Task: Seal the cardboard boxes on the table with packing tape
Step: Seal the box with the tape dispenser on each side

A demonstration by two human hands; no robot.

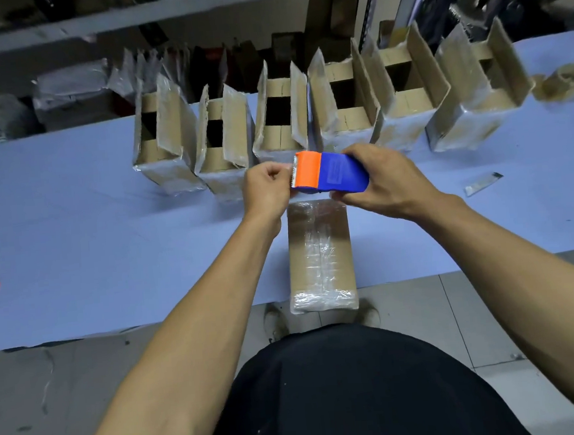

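The right hand (384,178) grips the blue-and-orange dispenser (330,172) above a closed, already taped box (320,252) at the table (72,206) edge, while the left hand (268,188) pinches at the cutter end, apparently freeing the tape. Six open boxes (281,114) wait behind; next the tape must be drawn onto a seam. The dispenser's label is unreadable.

Your closed, tape-wrapped brown cardboard box (320,256) is lying at the near table edge; six open-flapped brown cardboard boxes (345,106) are standing in a far row.
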